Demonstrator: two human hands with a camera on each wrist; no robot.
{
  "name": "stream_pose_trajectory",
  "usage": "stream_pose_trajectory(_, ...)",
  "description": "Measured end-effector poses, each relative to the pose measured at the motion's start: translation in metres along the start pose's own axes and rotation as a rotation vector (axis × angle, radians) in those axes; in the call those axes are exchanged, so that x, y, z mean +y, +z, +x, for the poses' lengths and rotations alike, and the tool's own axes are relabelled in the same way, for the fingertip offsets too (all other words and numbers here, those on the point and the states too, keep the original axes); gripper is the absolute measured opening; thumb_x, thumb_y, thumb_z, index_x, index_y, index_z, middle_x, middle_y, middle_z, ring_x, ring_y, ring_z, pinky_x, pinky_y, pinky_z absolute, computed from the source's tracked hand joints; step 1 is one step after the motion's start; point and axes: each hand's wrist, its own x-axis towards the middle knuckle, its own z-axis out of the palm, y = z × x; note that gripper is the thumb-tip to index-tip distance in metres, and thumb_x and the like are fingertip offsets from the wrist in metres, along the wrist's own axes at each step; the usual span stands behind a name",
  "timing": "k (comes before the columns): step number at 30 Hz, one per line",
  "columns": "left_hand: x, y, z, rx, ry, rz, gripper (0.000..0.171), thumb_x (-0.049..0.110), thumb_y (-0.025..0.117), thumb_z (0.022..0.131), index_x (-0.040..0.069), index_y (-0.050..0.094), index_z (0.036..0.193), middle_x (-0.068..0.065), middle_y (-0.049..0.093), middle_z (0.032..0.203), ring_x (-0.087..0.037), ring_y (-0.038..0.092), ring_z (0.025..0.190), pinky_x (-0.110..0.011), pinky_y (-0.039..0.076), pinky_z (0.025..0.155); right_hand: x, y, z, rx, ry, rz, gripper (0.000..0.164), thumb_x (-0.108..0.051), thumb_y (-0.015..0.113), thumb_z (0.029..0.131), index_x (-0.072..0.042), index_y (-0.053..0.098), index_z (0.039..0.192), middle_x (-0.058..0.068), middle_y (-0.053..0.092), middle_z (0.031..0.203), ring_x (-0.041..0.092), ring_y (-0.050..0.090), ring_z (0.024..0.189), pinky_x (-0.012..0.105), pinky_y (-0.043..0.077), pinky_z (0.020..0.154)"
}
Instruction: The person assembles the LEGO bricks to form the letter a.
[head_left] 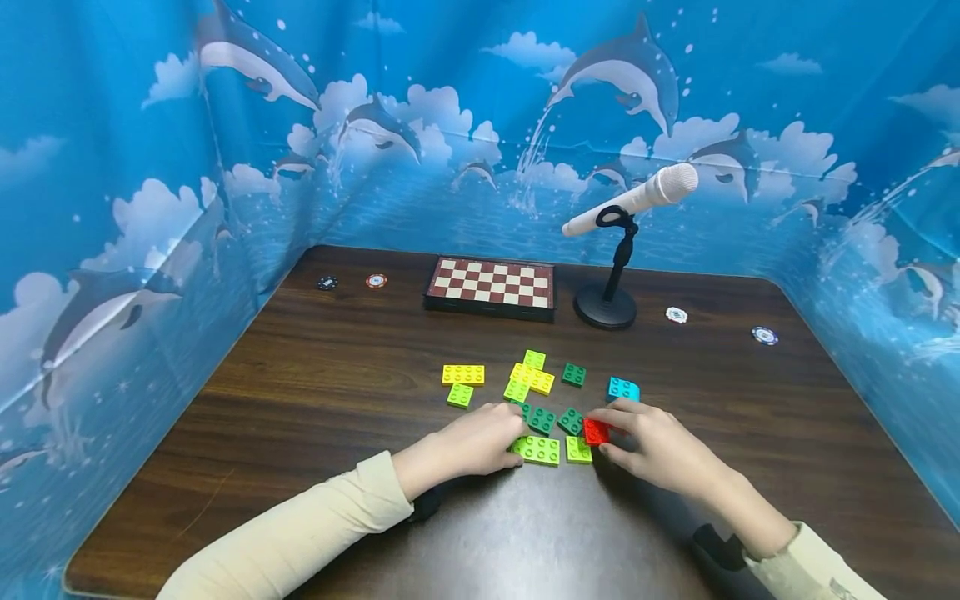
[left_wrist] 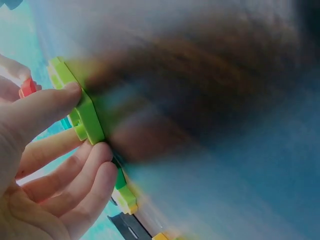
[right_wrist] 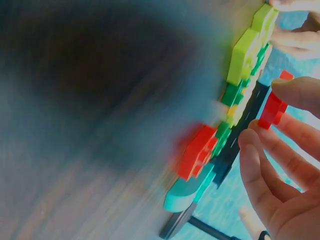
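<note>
My left hand (head_left: 480, 437) pinches the left end of a lime toy building brick (head_left: 538, 450). In the left wrist view its thumb lies on one side of that brick (left_wrist: 90, 112), fingers on the other. A small red brick (head_left: 596, 432) is between the thumb and fingertips of my right hand (head_left: 660, 446), raised above the table in the right wrist view. A shorter lime brick (head_left: 579, 450) lies just left of the red one. Dark green bricks (head_left: 542, 420) sit behind these. Another red brick (right_wrist: 196, 152) shows on the table in the right wrist view.
Farther back are a yellow brick (head_left: 463, 374), a joined yellow and lime piece (head_left: 532, 377) and a blue brick (head_left: 623, 388). Behind them stand a checkered board box (head_left: 491, 283) and a white microphone (head_left: 633, 200) on a black stand (head_left: 606, 307). Several poker chips (head_left: 677, 315) lie about.
</note>
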Motion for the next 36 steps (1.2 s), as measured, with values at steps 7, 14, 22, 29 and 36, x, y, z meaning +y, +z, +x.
stream_pose_trajectory(7, -0.005, 0.001, 0.0, 0.017, 0.004, -0.006, 0.019, 0.031, 0.072, 0.077, 0.013, 0.066, 0.077, 0.008, 0.044, 0.066, -0.006, 0.036, 0.056, -0.021, 0.032, 0.05, -0.013, 0.008, 0.006, -0.021, -0.097, -0.022, 0.039, -0.028, 0.072, 0.076, -0.013, 0.064, 0.111, -0.006, 0.057, 0.098, 0.008, 0.053, 0.083, 0.024, 0.048, 0.071)
stream_pose_trajectory(14, -0.004, 0.002, 0.001, 0.014, -0.006, 0.005, 0.021, 0.034, 0.071, 0.077, 0.014, 0.068, 0.08, 0.007, 0.051, 0.072, -0.004, 0.042, 0.057, -0.021, 0.037, 0.052, -0.02, 0.013, 0.013, -0.074, -0.129, -0.027, 0.045, -0.03, 0.071, 0.077, -0.015, 0.061, 0.118, -0.008, 0.053, 0.096, 0.009, 0.047, 0.075, 0.02, 0.043, 0.063)
stream_pose_trajectory(22, -0.005, 0.002, 0.0, 0.016, -0.002, -0.008, 0.022, 0.034, 0.071, 0.077, 0.013, 0.07, 0.084, 0.007, 0.053, 0.074, -0.003, 0.046, 0.059, -0.021, 0.04, 0.053, -0.024, 0.016, 0.018, -0.086, -0.153, -0.052, 0.045, -0.033, 0.072, 0.076, -0.018, 0.062, 0.117, -0.009, 0.054, 0.098, 0.005, 0.044, 0.081, 0.022, 0.044, 0.067)
stream_pose_trajectory(29, -0.006, 0.002, -0.002, 0.018, 0.019, -0.026, 0.022, 0.034, 0.071, 0.077, 0.013, 0.07, 0.084, 0.008, 0.052, 0.074, -0.003, 0.047, 0.06, -0.02, 0.04, 0.053, -0.027, 0.017, 0.022, -0.1, -0.145, -0.094, 0.041, -0.03, 0.072, 0.076, -0.019, 0.064, 0.114, -0.009, 0.056, 0.097, 0.006, 0.045, 0.081, 0.023, 0.045, 0.067)
stream_pose_trajectory(36, -0.005, 0.002, -0.002, 0.01, 0.019, -0.028, 0.022, 0.034, 0.072, 0.076, 0.014, 0.071, 0.085, 0.007, 0.054, 0.075, -0.003, 0.047, 0.06, -0.021, 0.04, 0.054, -0.033, 0.016, 0.021, -0.08, -0.188, -0.166, 0.042, -0.031, 0.074, 0.073, -0.016, 0.066, 0.111, -0.007, 0.059, 0.095, 0.009, 0.048, 0.081, 0.026, 0.043, 0.069)
